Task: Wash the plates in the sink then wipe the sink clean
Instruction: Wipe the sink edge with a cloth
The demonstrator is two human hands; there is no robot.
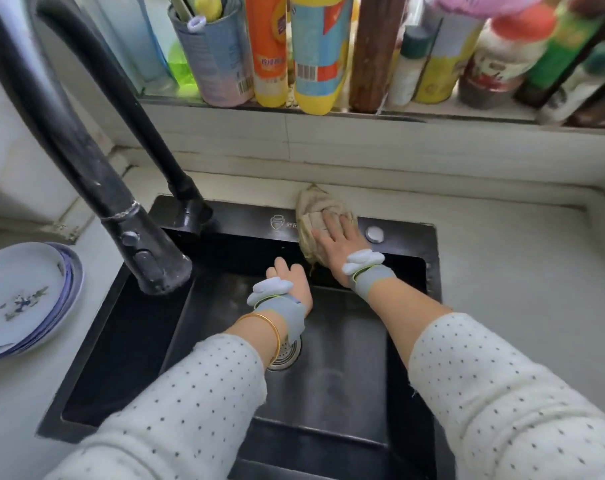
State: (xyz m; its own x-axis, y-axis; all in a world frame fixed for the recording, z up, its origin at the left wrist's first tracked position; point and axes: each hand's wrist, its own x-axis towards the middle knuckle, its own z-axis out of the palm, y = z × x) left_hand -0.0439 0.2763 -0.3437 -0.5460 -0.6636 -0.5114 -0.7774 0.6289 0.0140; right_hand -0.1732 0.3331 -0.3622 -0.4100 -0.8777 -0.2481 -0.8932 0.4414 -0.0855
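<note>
Right hand [339,239] is laid flat, fingers straight and spread, on a crumpled beige cloth [313,211] that's sitting on the back rim of the black sink [238,216]. The top corner of the cloth pokes up onto the pale bench [519,271] behind the rim, and the lower end droops over the edge into the basin. Just beside that hand on the rim there's a little round silver cap [374,233].

Left hand [290,277] hangs over the basin near the back wall, fingers relaxed and pointing down, nothing in it as far as I can see. The two hands are apart but pretty close, left one lower and nearer the camera. Both wrists have a grey band with a white clip thing on top, and the left one also has a gold bangle [271,329].

The drain strainer [289,355] peeks out from under the left wrist, in the sink bottom. The plates [24,292] are out of the sink, stacked on the bench to the left, white with blue rims and a small flower print on the top one. The big black tap [86,150] arches over the left side of the basin. A row of bottles [315,57] and cans stands on the window ledge [432,116] at the back
</note>
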